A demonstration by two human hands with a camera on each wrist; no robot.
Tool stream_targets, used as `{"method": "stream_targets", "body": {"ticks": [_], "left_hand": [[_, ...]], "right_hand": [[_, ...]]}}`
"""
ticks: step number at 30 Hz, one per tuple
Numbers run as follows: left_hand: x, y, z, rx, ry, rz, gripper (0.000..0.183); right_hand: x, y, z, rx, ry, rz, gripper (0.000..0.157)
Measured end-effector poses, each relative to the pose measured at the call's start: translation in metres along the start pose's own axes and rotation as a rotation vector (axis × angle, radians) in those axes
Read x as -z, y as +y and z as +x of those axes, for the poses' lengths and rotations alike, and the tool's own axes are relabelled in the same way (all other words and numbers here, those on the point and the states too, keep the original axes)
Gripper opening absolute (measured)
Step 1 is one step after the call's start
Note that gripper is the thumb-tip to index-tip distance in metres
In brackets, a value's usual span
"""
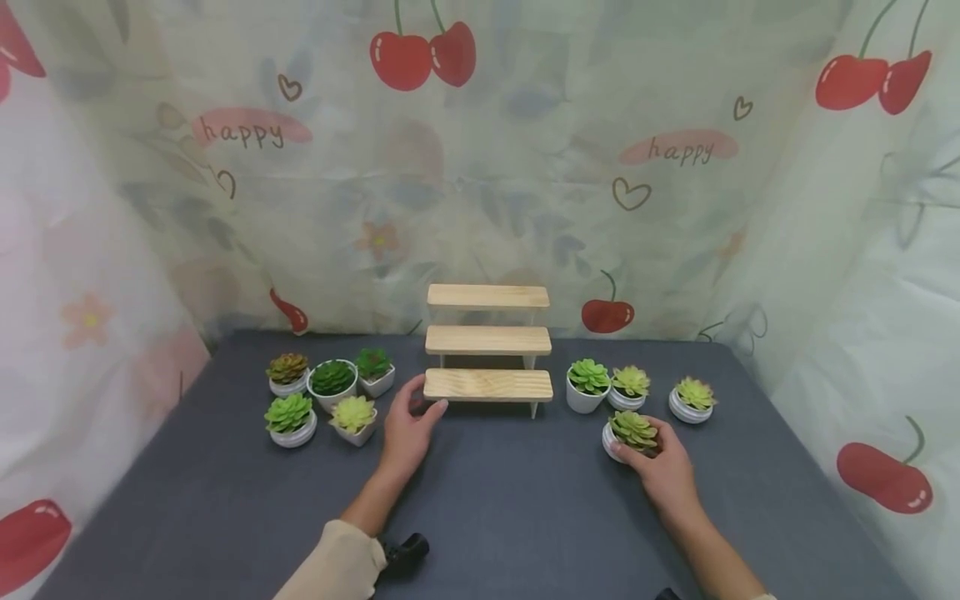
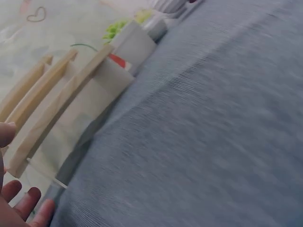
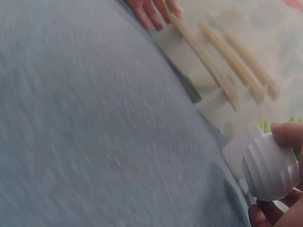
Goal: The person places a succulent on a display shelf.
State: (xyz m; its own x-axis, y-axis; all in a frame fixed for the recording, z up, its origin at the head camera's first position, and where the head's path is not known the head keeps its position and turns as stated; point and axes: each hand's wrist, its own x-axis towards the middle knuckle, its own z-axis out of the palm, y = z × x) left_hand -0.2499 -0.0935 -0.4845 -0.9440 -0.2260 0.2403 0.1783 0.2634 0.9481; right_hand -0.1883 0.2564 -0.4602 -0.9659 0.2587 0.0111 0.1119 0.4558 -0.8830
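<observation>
My right hand (image 1: 667,475) pinches a potted succulent (image 1: 633,431) with light green leaves, thumb and fingers on either side of its pot. The right wrist view shows that white ribbed pot (image 3: 270,168) close up, tilted, with my thumb at its rim. My left hand (image 1: 407,429) is at the left end of the lowest board of a three-tier wooden shelf (image 1: 487,385). Its fingers (image 2: 27,201) are loosely spread around the board's end, thumb apart from them, gripping nothing.
Right of the shelf stand a green succulent in a white pot (image 1: 587,386) and smaller yellow-green ones (image 1: 628,387), (image 1: 692,400). Several potted succulents (image 1: 332,383) cluster at the left. A dark cloth (image 1: 495,500) covers the table; a printed curtain (image 1: 495,208) hangs behind.
</observation>
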Motion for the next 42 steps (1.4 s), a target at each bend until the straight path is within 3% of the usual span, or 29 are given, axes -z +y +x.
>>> {"method": "stream_targets", "body": {"ticks": [8,19,28,38,42], "left_hand": [[0.001,0.004,0.012,0.059,0.032,0.031,0.052],[0.0,0.005,0.022,0.095,0.029,0.047,0.051],[0.003,0.002,0.024,0.09,-0.03,0.077,0.054],[0.006,0.001,0.025,0.091,-0.066,0.081,0.055],[0.005,0.001,0.025,0.112,-0.07,0.081,0.055]], "right_hand": [[-0.019,-0.018,-0.012,0.046,-0.025,0.055,0.068],[-0.038,-0.041,-0.008,0.147,-0.061,0.136,0.065],[-0.045,-0.053,0.011,0.21,-0.07,0.15,0.062],[-0.054,-0.084,0.039,0.309,-0.075,0.197,0.062],[-0.056,-0.097,0.052,0.351,-0.051,0.166,0.061]]}}
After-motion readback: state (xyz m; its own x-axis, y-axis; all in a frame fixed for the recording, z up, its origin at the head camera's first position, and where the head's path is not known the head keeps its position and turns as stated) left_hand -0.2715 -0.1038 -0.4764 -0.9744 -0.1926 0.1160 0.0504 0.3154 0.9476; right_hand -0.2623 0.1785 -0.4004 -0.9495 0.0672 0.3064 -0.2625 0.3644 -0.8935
